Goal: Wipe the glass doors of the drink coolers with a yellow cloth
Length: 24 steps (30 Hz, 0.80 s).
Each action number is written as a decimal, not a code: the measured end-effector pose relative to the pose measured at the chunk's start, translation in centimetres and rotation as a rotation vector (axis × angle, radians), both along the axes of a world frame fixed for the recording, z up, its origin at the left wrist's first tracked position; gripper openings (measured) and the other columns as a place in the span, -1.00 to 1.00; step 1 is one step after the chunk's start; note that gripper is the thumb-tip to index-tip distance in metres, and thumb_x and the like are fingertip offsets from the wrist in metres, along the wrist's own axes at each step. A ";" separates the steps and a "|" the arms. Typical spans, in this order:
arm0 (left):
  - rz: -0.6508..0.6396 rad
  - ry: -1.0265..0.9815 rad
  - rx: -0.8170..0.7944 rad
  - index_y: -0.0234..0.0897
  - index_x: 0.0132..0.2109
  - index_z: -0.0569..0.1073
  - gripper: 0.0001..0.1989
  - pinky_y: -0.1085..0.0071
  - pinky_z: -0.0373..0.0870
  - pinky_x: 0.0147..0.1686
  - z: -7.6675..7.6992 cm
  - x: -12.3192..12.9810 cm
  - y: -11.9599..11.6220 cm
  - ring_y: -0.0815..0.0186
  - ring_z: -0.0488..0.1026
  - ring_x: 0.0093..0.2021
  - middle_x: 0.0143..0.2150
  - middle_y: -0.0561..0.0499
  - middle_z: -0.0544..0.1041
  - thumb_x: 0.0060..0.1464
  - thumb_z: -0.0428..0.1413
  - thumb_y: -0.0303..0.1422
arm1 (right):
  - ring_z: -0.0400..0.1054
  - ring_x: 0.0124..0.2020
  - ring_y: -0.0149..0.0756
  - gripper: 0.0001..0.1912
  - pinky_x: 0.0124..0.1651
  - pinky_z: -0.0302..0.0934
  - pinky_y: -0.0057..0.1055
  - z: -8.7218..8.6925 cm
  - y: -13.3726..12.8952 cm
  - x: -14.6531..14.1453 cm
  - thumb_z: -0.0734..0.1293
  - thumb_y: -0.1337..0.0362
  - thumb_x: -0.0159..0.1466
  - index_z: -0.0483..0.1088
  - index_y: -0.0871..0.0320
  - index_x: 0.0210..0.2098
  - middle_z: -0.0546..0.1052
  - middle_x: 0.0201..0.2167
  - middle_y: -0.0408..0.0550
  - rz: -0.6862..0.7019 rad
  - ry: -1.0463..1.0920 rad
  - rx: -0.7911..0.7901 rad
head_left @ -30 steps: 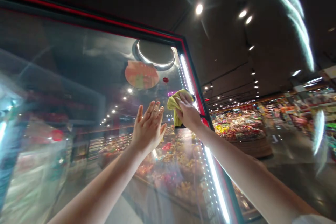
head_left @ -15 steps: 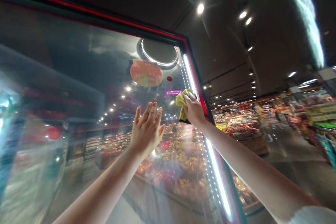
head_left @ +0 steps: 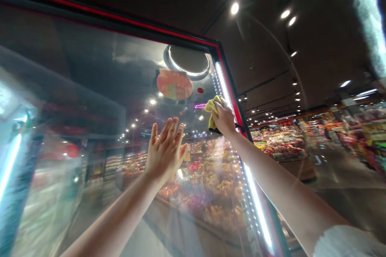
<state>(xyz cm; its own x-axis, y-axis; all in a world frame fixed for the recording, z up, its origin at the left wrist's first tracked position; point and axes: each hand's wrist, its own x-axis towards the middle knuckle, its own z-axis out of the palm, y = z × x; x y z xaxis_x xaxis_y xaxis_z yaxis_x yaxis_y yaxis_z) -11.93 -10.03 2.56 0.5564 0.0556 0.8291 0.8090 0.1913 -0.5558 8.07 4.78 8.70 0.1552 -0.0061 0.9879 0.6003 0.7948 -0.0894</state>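
Note:
A large glass door [head_left: 90, 84] in a black and red frame fills the left and middle of the head view. My left hand [head_left: 165, 148] is open with fingers stretched upward, at the middle of the pane; whether its palm presses on the glass I cannot tell. Farther right, my right hand [head_left: 223, 118] grips a folded yellow-green cloth [head_left: 213, 108] with a dark lower edge. The cloth lies against the glass beside the lit strip [head_left: 257, 204] along the door's right side. Part of the cloth is hidden behind the fingers.
An orange-red oval sticker [head_left: 175, 84] shows on the pane beneath a round ringed light or mirror [head_left: 189, 60]. Beyond the frame stand shop displays [head_left: 280, 144] heaped with goods, and a shiny floor [head_left: 337, 172]. Shelves and lamps reflect in the glass.
The view has shifted slightly, so the door frame sits a little farther right. My right hand with the cloth has moved slightly up relative to my left hand, which stays nearly still.

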 end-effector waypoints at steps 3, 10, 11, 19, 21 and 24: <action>0.008 -0.014 0.010 -0.16 0.50 -0.15 -0.29 -0.23 -0.05 0.42 0.1 -0.3 -0.3 -0.02 0.09 0.47 0.46 -0.23 0.18 0.34 -0.03 -0.28 | 0.13 0.40 -0.03 -0.54 0.38 0.13 0.00 2.5 -1.6 -2.0 0.21 0.18 0.44 0.35 0.03 0.30 0.24 0.41 0.03 -0.028 0.040 -0.083; 0.018 -0.034 0.023 -0.06 0.51 -0.26 -0.22 -0.25 -0.09 0.42 -0.2 -1.4 -1.7 -0.02 0.10 0.46 0.49 -0.17 0.11 0.32 -0.01 -0.28 | 0.17 0.38 -0.13 -0.55 0.39 0.16 -0.09 -1.5 -1.7 -1.6 0.26 0.17 0.41 0.38 -0.13 0.28 0.32 0.37 -0.15 0.041 -0.327 0.229; 0.026 -0.045 0.027 -0.05 0.51 -0.26 -0.21 -0.25 -0.08 0.42 -0.2 -1.6 -2.0 -0.03 0.10 0.46 0.50 -0.17 0.10 0.32 0.00 -0.28 | 0.21 0.36 -0.13 -0.55 0.38 0.18 -0.09 -1.7 -1.0 -0.9 0.26 0.21 0.40 0.39 -0.09 0.26 0.34 0.35 -0.11 0.059 -0.296 0.232; 0.138 -0.089 0.037 -0.09 0.51 -0.20 -0.26 -0.23 -0.02 0.41 -0.6 -1.7 -2.6 -0.03 0.08 0.47 0.49 -0.17 0.12 0.34 -0.02 -0.26 | 0.01 0.45 0.04 -0.50 0.38 0.11 0.10 2.8 -1.4 -3.4 0.26 0.13 0.40 0.33 -0.03 0.31 0.22 0.43 -0.06 0.038 -0.047 0.050; 0.149 -0.097 0.028 -0.07 0.51 -0.19 -0.26 -0.21 -0.03 0.42 -0.7 -1.4 -2.4 -0.02 0.07 0.48 0.50 -0.14 0.12 0.34 -0.03 -0.25 | -0.02 0.46 0.01 -0.48 0.40 0.10 0.07 1.8 -1.8 -3.4 0.28 0.08 0.39 0.31 -0.09 0.32 0.21 0.44 -0.13 0.049 -0.177 0.125; 0.156 -0.105 0.018 -0.03 0.51 -0.21 -0.26 -0.20 -0.04 0.42 -0.7 -1.3 -2.1 -0.01 0.06 0.48 0.51 -0.10 0.09 0.34 -0.03 -0.23 | 0.05 0.44 -0.04 -0.51 0.41 0.11 0.00 -0.9 -0.8 -1.9 0.29 0.11 0.39 0.32 -0.13 0.31 0.25 0.41 -0.17 0.079 -0.264 0.203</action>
